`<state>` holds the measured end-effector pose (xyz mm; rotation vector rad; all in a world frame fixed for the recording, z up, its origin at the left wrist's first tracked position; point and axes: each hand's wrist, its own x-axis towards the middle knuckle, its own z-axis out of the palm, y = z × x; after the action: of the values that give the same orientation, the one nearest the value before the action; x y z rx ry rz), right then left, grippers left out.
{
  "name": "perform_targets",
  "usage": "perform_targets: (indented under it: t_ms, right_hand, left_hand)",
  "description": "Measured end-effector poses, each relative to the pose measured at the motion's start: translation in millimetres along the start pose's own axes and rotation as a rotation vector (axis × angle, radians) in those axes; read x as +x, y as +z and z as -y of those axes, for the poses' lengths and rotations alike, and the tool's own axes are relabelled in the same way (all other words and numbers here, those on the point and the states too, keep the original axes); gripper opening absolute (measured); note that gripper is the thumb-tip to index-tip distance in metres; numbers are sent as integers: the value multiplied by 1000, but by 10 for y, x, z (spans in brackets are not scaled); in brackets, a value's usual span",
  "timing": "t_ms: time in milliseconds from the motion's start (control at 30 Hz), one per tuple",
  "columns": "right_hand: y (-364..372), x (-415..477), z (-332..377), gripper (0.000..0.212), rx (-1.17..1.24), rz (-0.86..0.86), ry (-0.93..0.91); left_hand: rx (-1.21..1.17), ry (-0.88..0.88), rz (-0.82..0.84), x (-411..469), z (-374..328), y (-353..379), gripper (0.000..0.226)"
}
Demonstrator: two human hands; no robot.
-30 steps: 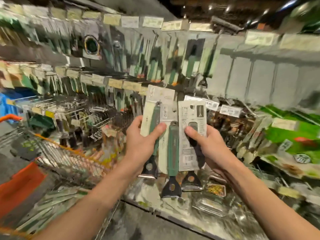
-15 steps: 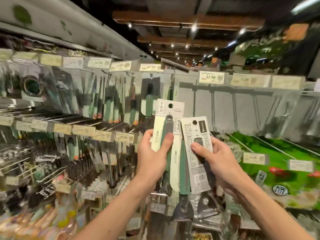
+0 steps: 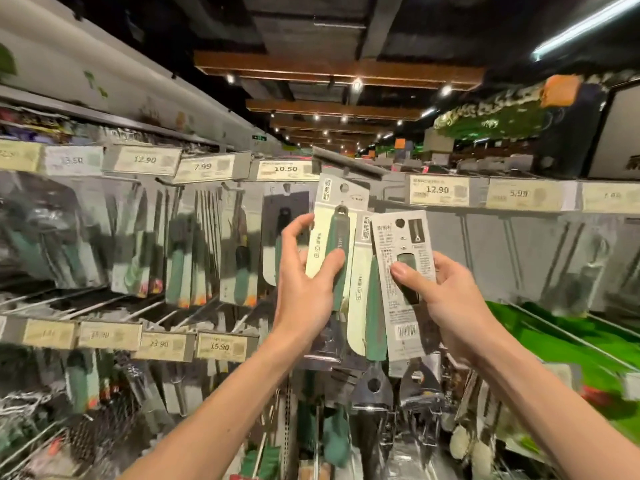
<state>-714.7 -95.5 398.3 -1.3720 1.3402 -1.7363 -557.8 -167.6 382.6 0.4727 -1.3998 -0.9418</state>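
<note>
A: What is held in the left hand (image 3: 304, 296)?

B: A carded green-handled tool (image 3: 337, 244) is pinched there, its front turned toward the camera. The thumb is pressed on the green handle, and the fingers (image 3: 294, 233) are curled at the card's left edge.

A: And in the right hand (image 3: 450, 296)?

B: A second card (image 3: 405, 282) is gripped, with its printed back and barcode shown. The thumb is laid across its middle, and the other fingers are wrapped behind its right edge.

A: Is anything seen between the two?

B: A third pack (image 3: 363, 299), also green-handled, is wedged between them and overlapped by both. Which hand carries it cannot be told.

A: Where are the packs placed?

B: They are held up in the air, fanned side by side, the two left ones nearly upright and the right one tilted. They are raised in front of the peg display (image 3: 194, 251), just below the 10.50 price tag (image 3: 285, 169) and the 12.90 price tag (image 3: 437, 189).

A: What is seen under the hands?

B: Two metal heads (image 3: 373, 386), each pierced by a round hole, are shown sticking out beneath the cards.

A: And around them?

B: Rows of similar carded utensils are hung on the pegs to the left, though they are blurred. A green display (image 3: 554, 344) is seen to the right.
</note>
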Motion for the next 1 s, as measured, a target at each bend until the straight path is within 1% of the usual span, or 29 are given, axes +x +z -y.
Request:
perform_targets:
  t_ms: [67, 133, 233, 300, 500, 667, 767, 833, 867, 933, 1000]
  right_hand:
    - [4, 62, -27, 28, 4, -11, 4]
    - [5, 108, -47, 27, 0, -15, 5]
    - [1, 159, -70, 23, -16, -22, -9]
    - [-11, 198, -81, 22, -28, -17, -16]
    - [-8, 306, -118, 27, -34, 3, -16]
    - [16, 354, -135, 23, 10, 7, -19]
    - [39, 366, -171, 23, -13, 4, -31]
    - [48, 376, -183, 22, -25, -7, -37]
    - [48, 382, -185, 21, -24, -14, -41]
    - [45, 386, -183, 19, -22, -24, -43]
    - [31, 380, -191, 20, -37, -33, -44]
  left_hand:
    - [95, 93, 7, 73, 56, -4, 41]
    - [134, 134, 19, 103, 116, 3, 36]
    - [126, 133, 50, 80, 216, 24, 36]
    - [115, 105, 42, 98, 274, 40, 37]
    - [84, 97, 5, 312, 293, 90, 35]
    - [111, 11, 8, 436, 396, 130, 35]
    - [252, -27, 17, 531, 455, 155, 37]
    - [352, -86, 31, 620, 475, 194, 39]
    - [386, -132, 47, 672, 505, 217, 35]
    - [445, -221, 69, 784, 581, 246, 20]
    - [484, -247, 106, 879, 658, 255, 24]
